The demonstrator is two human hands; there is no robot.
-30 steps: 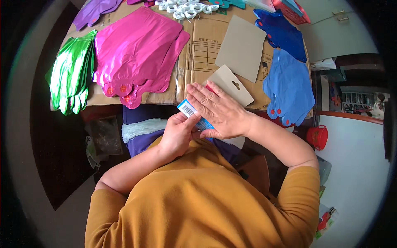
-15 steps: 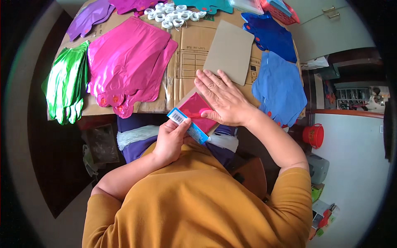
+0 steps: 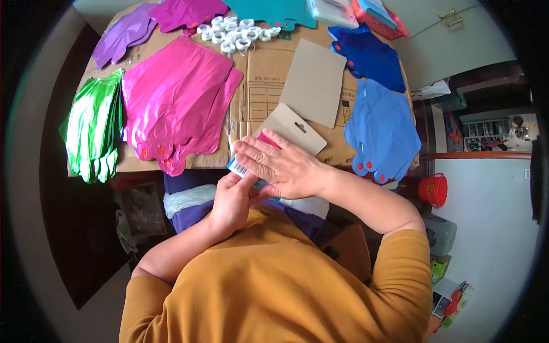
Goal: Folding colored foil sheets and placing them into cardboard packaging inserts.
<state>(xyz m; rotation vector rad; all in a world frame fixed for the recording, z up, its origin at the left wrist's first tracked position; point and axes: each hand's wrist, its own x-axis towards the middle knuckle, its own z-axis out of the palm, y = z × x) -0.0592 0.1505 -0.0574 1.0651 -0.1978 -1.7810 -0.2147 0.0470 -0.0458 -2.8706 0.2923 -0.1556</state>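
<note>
My left hand (image 3: 231,197) is closed, pinching the blue card edge with a white barcode patch (image 3: 238,167) of a small packet at the table's near edge. My right hand (image 3: 291,168) lies flat across this packet, fingers stretched out, covering most of it. Folded bright pink foil (image 3: 265,139) peeks out past the fingers. Beyond it extends a beige card (image 3: 290,128) with a hang hole, its near part hidden under my right hand. A larger plain grey-beige board (image 3: 313,83) lies flat just behind this card.
Cardboard (image 3: 260,68) covers the table. Pink foil balloons (image 3: 177,97) and green ones (image 3: 91,126) lie left; light blue (image 3: 382,126) and dark blue (image 3: 372,57) ones lie right. White ribbon rolls (image 3: 231,35) sit at the back, and a red basket (image 3: 388,23) stands far right.
My right hand has slid toward me and left, over the pink foil and barcode patch. The beige card's far end with its hang hole has come into view.
</note>
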